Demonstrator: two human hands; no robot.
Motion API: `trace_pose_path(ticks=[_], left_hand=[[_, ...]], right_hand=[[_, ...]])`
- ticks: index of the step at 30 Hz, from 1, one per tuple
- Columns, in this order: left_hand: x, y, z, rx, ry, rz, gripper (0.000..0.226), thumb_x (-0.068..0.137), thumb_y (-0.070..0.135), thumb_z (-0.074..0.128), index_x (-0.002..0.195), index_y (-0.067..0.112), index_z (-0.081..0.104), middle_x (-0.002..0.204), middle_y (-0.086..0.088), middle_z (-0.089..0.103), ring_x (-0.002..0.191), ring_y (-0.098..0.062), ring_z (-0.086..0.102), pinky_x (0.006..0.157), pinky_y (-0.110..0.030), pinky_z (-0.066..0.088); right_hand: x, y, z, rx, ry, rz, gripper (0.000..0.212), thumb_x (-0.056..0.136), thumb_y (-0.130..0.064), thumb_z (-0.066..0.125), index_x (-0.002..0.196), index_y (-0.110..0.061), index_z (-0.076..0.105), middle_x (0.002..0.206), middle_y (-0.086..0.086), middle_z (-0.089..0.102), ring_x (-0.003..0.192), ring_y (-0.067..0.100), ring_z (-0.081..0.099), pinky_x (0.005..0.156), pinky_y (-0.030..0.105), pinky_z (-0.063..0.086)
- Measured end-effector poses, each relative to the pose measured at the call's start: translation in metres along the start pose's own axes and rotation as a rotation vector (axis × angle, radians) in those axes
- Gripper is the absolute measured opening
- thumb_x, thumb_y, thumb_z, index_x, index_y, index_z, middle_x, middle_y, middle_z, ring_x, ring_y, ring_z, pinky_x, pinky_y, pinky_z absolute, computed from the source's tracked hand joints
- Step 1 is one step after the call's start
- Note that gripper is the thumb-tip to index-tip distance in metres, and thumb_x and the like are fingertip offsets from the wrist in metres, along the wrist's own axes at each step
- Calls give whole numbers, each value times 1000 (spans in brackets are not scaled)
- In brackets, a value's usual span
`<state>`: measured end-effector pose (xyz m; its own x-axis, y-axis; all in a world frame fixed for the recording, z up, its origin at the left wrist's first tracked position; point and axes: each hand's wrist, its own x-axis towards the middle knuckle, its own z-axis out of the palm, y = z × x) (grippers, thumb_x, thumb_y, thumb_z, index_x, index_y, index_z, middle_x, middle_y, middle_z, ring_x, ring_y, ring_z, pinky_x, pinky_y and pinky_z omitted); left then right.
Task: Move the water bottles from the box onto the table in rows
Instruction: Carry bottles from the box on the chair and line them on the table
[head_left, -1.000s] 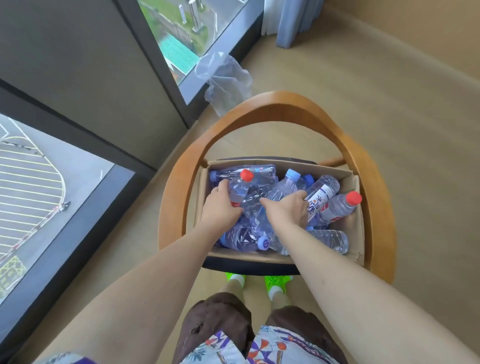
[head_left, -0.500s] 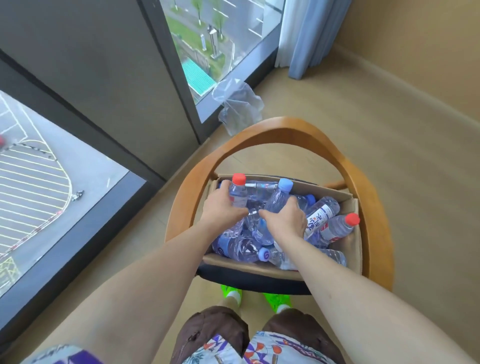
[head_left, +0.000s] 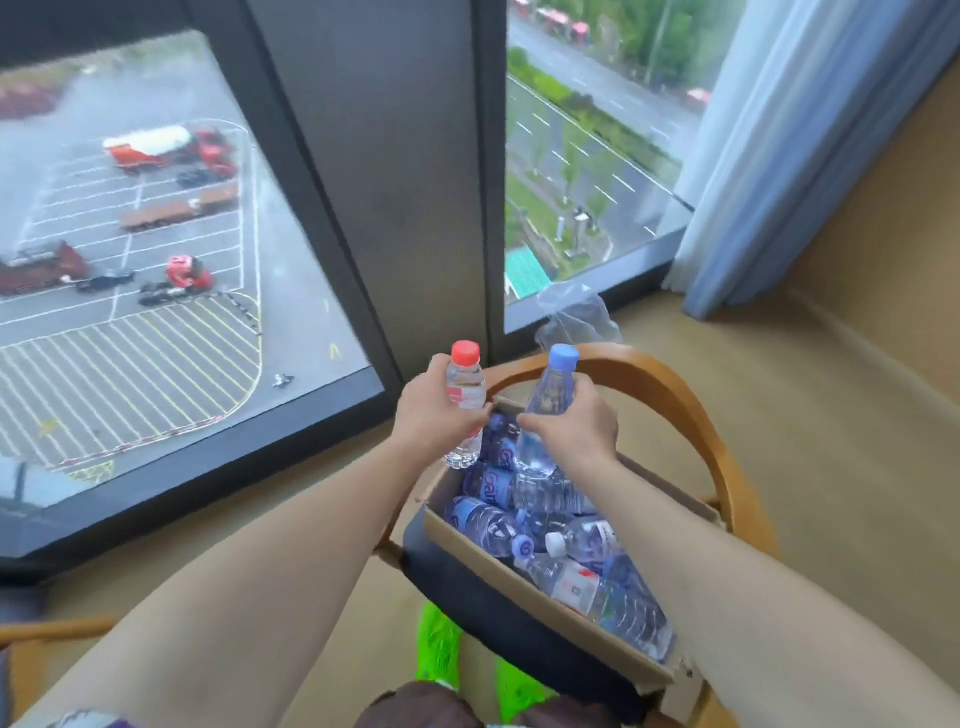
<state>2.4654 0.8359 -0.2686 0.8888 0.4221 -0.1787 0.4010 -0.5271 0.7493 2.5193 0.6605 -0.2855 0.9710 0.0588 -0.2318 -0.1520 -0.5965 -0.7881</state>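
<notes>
Left hand: the left hand (head_left: 434, 415) is wrapped around the middle of a clear ribbed plastic water bottle with a red cap (head_left: 464, 405), held upright, its base hanging past the left edge of the box.
Right hand: the right hand (head_left: 576, 426) grips a clear plastic water bottle with a light blue cap (head_left: 545, 410), tilted slightly left, its base just above the heap.
Box: an open brown cardboard box (head_left: 498, 566) with matte, slightly dented walls sits on the chair seat, below and in front of both hands.
Remaining bottles: a loose pile of clear crinkled plastic bottles (head_left: 550, 530) lies on its side in the box, some with blue labels, some with red and white ones, with white and blue caps showing.
Chair: a chair with a curved, glossy bentwood frame (head_left: 691, 410) and a dark padded seat (head_left: 493, 597) carries the box.
Surroundings: a crumpled transparent plastic bag (head_left: 576, 312) lies on the beige floor by the window glass; a pale blue pleated curtain (head_left: 810, 156) hangs at right.
Feet: bright green shoes (head_left: 439, 644) show beneath the seat.
</notes>
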Motion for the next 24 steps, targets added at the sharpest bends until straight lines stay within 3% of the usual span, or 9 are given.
trace_pose_path(ticks=[7, 12, 16, 19, 21, 24], left_hand=[[-59, -8, -93, -114, 285, -86, 46, 63, 20, 75, 101, 33, 52, 89, 7, 66, 85, -15, 66, 74, -31, 54], [-124, -41, -174, -100, 526, -172, 49, 64, 23, 76, 107, 28, 54, 87, 9, 65, 87, -21, 66, 85, -37, 55], [-203, -94, -234, -104, 698, -256, 54, 62, 29, 78, 110, 31, 53, 94, 4, 66, 88, -23, 65, 84, -35, 54], [-276, -140, -275, -111, 814, -319, 51, 63, 31, 79, 106, 34, 50, 84, 14, 59, 78, -12, 60, 77, -28, 46], [-330, -169, -300, -97, 894, -373, 50, 64, 33, 78, 104, 37, 48, 82, 17, 56, 73, -6, 55, 73, -26, 41], [-416, -213, -332, -82, 980, -453, 55, 63, 38, 78, 110, 34, 50, 97, 6, 64, 88, -18, 61, 80, -32, 50]], right_hand=[[-38, -89, 28, 9, -134, -297, 56, 61, -39, 87, 101, -34, 48, 86, -11, 55, 81, 16, 52, 70, 29, 37], [-100, -148, 78, 3, -272, -466, 59, 62, -39, 85, 111, -29, 53, 93, -6, 61, 87, 19, 57, 72, 29, 39], [-184, -185, 129, 21, -390, -594, 50, 59, -38, 86, 95, -31, 52, 81, -16, 58, 74, 10, 55, 63, 25, 38], [-265, -206, 169, 40, -502, -676, 49, 58, -35, 87, 94, -32, 54, 79, -19, 58, 70, 3, 54, 57, 16, 33], [-324, -215, 197, 56, -589, -714, 50, 57, -32, 87, 97, -30, 57, 82, -16, 62, 76, 8, 60, 59, 19, 38], [-414, -222, 239, 50, -722, -778, 51, 57, -30, 87, 99, -28, 58, 86, -10, 66, 82, 14, 65, 68, 30, 51]])
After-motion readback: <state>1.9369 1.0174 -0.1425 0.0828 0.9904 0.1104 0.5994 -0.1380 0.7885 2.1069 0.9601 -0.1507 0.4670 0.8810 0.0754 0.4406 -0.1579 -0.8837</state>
